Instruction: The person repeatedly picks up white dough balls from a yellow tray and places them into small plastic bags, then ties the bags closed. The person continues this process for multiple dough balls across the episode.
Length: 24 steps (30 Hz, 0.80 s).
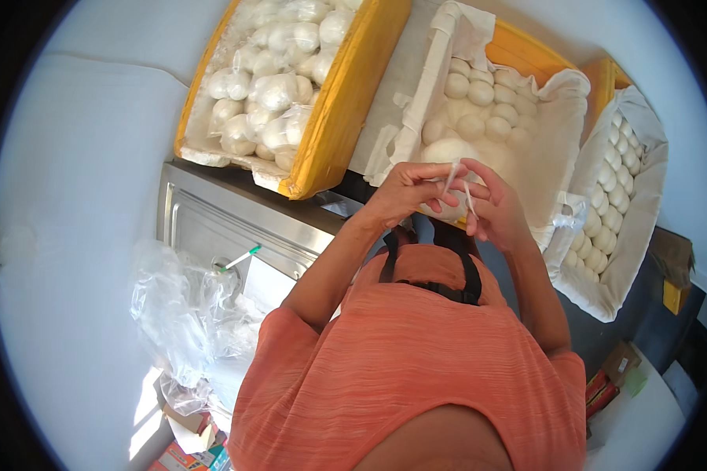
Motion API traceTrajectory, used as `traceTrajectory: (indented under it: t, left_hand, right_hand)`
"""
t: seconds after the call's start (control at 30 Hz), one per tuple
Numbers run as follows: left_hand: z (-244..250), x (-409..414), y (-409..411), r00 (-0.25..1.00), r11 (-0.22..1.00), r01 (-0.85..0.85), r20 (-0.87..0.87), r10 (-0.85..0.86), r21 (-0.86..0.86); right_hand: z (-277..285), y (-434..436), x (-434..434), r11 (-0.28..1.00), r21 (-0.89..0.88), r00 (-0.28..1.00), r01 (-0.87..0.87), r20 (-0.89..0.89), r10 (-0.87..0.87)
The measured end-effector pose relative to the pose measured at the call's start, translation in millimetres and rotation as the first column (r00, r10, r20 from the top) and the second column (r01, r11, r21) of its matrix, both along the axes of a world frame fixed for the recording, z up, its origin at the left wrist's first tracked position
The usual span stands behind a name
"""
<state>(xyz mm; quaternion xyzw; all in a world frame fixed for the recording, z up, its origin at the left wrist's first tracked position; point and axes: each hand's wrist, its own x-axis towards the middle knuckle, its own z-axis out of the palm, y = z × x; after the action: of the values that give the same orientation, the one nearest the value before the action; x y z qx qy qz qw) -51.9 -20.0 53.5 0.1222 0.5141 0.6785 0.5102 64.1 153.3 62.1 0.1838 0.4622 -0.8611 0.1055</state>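
Over the near edge of the cloth-lined crate, my left hand [409, 189] and my right hand [496, 207] meet, fingertips close together. Each pinches a thin, whitish, twisted strip of plastic film [452, 175], apparently an end of a plastic bag. Directly below and behind the fingers is a pale, rounded bundle [448, 151], partly covered by my hands; its contents are not clear. Farther back in the same yellow crate [527, 44], round white buns [481, 93] lie in rows on white cloth [557, 132].
To the left, a yellow-sided foam box [344, 100] holds several bagged buns [276, 92]. Another cloth-lined crate [642, 235] of buns stands right. A steel sink unit [241, 206] lies below left, with crumpled clear plastic bags [179, 312] and a green-ended white stick [240, 259].
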Motion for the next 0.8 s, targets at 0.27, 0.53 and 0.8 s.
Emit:
traceTrajectory:
  t: [0.27,0.53,0.8]
  left_hand:
    - [-17,26,-39,0.909,0.986,-0.124,-0.41,0.069,-0.109]
    - [30,-67,-88,0.782,0.807,-0.586,-0.216,0.585,0.065]
    - [127,-129,-85,-0.113,0.581,-0.783,-0.97,0.217,0.221]
  right_hand:
    - [-27,-37,5,0.994,-0.007,0.993,0.105,0.055,-0.104]
    - [-20,-42,-9,0.989,-0.004,0.989,0.149,-0.015,-0.149]
    - [-82,69,93,0.55,0.595,0.754,0.587,-0.154,-0.638]
